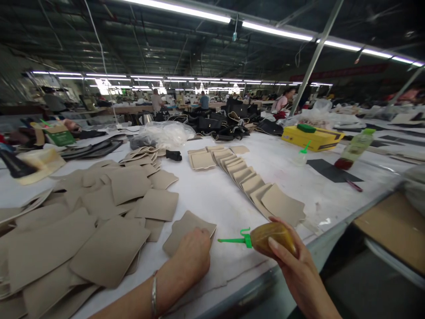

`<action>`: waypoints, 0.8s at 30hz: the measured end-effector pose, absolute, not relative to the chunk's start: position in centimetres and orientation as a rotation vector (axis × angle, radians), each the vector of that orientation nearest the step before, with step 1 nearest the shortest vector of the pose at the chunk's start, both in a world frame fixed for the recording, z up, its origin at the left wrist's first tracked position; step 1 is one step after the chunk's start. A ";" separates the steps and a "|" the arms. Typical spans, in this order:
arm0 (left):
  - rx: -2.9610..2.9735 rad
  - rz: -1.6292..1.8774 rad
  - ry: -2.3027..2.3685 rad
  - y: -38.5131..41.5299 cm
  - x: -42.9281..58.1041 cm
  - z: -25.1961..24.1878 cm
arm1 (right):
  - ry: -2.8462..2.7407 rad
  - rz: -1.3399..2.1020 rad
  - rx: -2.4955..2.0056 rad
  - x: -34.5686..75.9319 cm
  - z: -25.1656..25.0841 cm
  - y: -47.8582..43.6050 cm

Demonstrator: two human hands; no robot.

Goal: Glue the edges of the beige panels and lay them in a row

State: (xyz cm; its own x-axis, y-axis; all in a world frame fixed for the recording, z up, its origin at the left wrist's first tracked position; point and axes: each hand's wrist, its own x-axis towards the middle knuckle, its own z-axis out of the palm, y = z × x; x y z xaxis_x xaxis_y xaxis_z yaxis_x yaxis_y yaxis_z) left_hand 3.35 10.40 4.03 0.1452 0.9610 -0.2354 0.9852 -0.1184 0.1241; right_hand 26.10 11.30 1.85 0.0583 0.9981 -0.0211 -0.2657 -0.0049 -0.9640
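Observation:
My right hand (292,254) is wrapped round a squeeze glue bottle (270,238) of amber liquid, tipped on its side. Its long green nozzle points left, the tip close to a taupe leather-like piece (186,226) on the table. At that piece's right edge, my left hand (192,254) is closed with the fingers bent over it; the fingertips are partly hidden. To the left lies a loose heap of similar taupe pieces (116,248). Beyond my hands, a row of overlapping beige pieces (245,175) fans out across the white table (206,195).
A yellow box (308,138) with a green block stands at the back right. Nearby are a small white bottle (301,157), a larger clear bottle (355,148) and a black sheet (332,170). Black bags (219,122) and clear plastic (166,134) lie behind. The table's edge runs along the right.

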 end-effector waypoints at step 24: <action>2.225 -0.012 1.791 11.0 1.2 4.3 | -1.785 0.631 -1.136 24.1 1.8 13.0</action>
